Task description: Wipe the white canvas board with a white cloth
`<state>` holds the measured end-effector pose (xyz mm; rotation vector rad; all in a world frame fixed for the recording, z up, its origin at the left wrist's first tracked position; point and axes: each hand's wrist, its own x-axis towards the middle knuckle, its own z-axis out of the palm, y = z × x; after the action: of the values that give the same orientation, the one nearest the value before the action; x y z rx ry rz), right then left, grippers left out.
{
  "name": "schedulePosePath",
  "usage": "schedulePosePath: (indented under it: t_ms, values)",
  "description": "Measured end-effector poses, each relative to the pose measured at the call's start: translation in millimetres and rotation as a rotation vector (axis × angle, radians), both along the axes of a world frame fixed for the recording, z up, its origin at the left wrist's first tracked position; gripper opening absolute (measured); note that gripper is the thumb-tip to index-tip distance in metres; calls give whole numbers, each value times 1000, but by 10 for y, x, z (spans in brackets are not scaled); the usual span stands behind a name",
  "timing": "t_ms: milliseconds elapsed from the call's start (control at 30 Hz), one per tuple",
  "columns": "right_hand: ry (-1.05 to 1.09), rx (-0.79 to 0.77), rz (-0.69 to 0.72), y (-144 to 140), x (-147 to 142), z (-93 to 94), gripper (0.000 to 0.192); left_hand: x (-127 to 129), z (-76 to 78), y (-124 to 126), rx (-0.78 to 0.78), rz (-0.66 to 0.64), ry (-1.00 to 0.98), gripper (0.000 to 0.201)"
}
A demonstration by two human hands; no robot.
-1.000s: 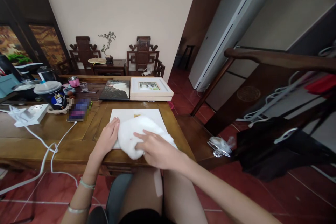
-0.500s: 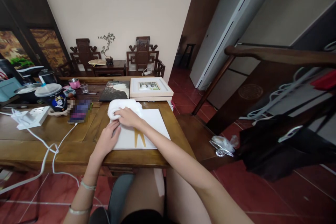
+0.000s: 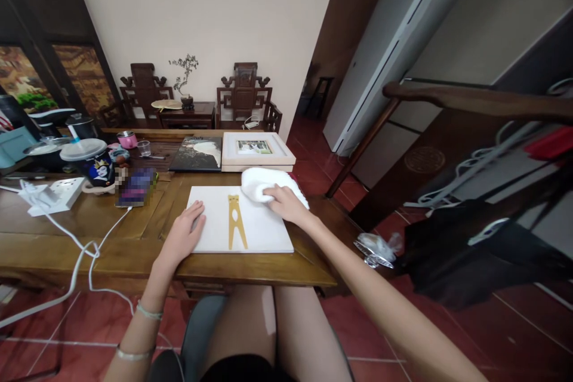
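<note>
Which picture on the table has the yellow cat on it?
The white picture nearest the person, flat under the left hand. The dark picture and the framed picture lie farther back and show no cat.

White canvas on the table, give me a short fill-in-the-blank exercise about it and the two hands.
1. The right hand presses a white ____ at the canvas's far right corner.
2. The left hand lies flat on the ____ edge of the white canvas.
3. The figure painted on the canvas is ____ in colour.

Missing words: cloth; left; yellow
</note>
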<state>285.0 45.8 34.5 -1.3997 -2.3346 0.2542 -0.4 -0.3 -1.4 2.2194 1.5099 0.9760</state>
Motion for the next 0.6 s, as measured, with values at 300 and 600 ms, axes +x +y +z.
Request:
schedulePosePath:
  t_ms: [300, 600]
  values:
    - [-63, -45, 187, -1093, 147, 45, 41, -5, -27, 21, 22, -1, 23, 45]
    - [-20, -8, 202, -689, 127, 13, 42, -7, -29, 20, 23, 0, 13, 44]
